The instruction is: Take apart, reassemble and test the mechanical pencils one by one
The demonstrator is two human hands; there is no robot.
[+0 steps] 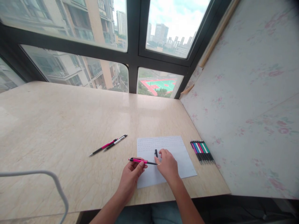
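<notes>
A pink and black pen, perhaps a mechanical pencil, lies nearly level in my left hand, pinched between thumb and fingers. Its thin tip points right and reaches the base of my right thumb. My right hand hovers over the sheet of paper, its thumb and curved index finger apart. Just beyond that thumb is a small black piece, like a narrow case or cap; I cannot tell whether the thumb touches it. Lines of faint writing cover the upper part of the paper.
Left of the paper lie a pink and black pen and a white and black pen. A row of several coloured pens rests by the papered wall. A grey cable curves over the marble-look tabletop at left.
</notes>
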